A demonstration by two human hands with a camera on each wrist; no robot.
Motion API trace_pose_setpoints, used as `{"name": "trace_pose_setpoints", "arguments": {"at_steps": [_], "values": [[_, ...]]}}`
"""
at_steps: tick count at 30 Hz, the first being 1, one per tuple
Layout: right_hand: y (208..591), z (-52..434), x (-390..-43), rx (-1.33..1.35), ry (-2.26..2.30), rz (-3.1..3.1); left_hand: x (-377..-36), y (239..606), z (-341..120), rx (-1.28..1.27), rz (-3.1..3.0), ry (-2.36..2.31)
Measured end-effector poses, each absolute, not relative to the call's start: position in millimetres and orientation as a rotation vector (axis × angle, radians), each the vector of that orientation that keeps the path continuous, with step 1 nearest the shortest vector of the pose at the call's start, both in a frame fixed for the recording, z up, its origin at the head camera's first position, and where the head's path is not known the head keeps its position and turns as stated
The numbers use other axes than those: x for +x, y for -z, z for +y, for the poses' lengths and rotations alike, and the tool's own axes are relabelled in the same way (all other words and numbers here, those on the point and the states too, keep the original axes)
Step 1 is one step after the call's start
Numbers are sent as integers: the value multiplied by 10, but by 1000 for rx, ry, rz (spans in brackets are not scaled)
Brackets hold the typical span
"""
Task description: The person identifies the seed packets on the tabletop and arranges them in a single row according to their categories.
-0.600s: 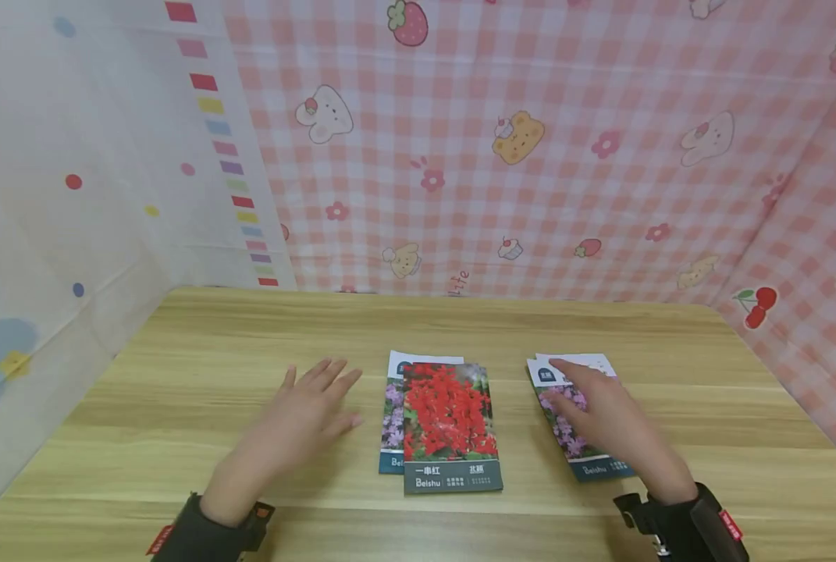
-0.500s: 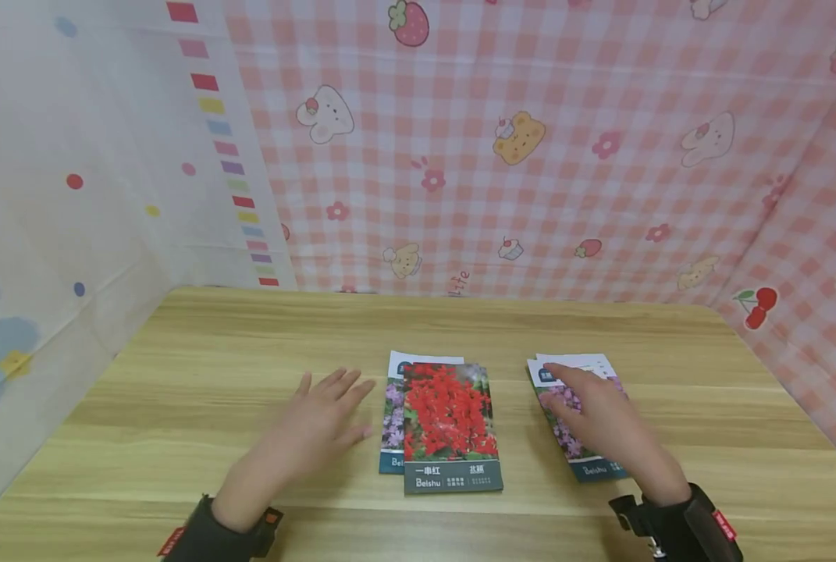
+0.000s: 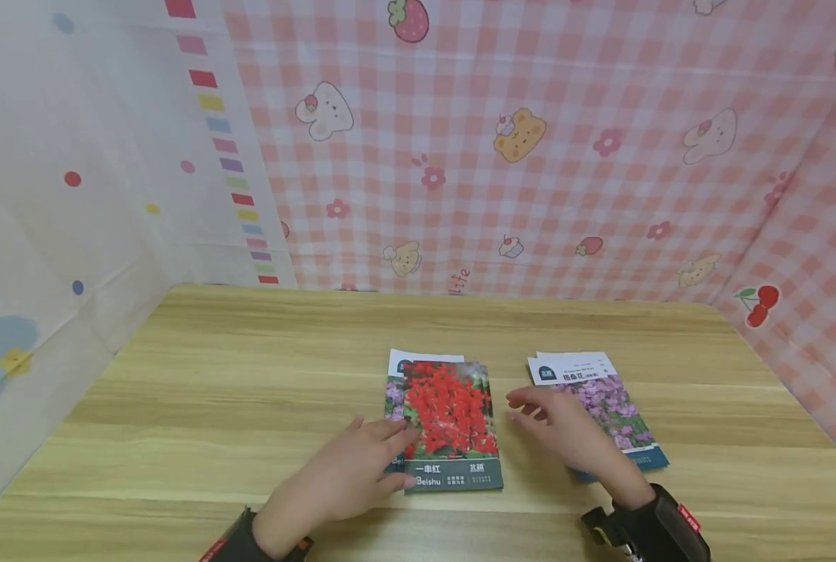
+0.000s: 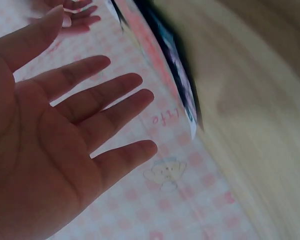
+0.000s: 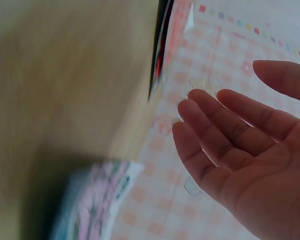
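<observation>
A seed packet with red flowers (image 3: pixel 453 414) lies on top of a pile at the table's middle. Beneath it a purple-flowered packet (image 3: pixel 393 395) sticks out at the left and top. My left hand (image 3: pixel 350 472) is at the pile's left edge, fingers extended over the red packet's lower left; contact cannot be told. The left wrist view shows the palm and spread fingers (image 4: pixel 110 117), holding nothing. My right hand (image 3: pixel 565 429) hovers between the two piles, fingers relaxed and slightly bent. It partly covers the right pile of purple-flowered packets (image 3: pixel 610 402).
The packets lie on a wood-grain table (image 3: pixel 249 375). A pink checked cloth (image 3: pixel 432 226) hangs behind it, and a white dotted cloth (image 3: pixel 108 234) hangs at the left. Each wrist wears a dark strap (image 3: pixel 659 527).
My left hand has moved right to the red-flowered packet. My right hand has moved left off the right pile, uncovering more of its top packet. The packets have stayed in place.
</observation>
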State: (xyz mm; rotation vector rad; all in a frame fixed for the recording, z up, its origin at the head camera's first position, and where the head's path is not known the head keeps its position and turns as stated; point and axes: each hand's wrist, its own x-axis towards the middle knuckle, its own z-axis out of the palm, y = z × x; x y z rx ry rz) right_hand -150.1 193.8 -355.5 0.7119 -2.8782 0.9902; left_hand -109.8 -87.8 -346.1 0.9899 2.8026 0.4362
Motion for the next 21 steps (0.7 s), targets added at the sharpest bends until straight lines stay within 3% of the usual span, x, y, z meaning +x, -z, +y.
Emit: {"name": "trace_pose_setpoints", "arguments": {"at_steps": [21], "values": [[3676, 1846, -1493, 752, -1164, -2983, -1043, 3546, -749, 988, 2716, -272]]}}
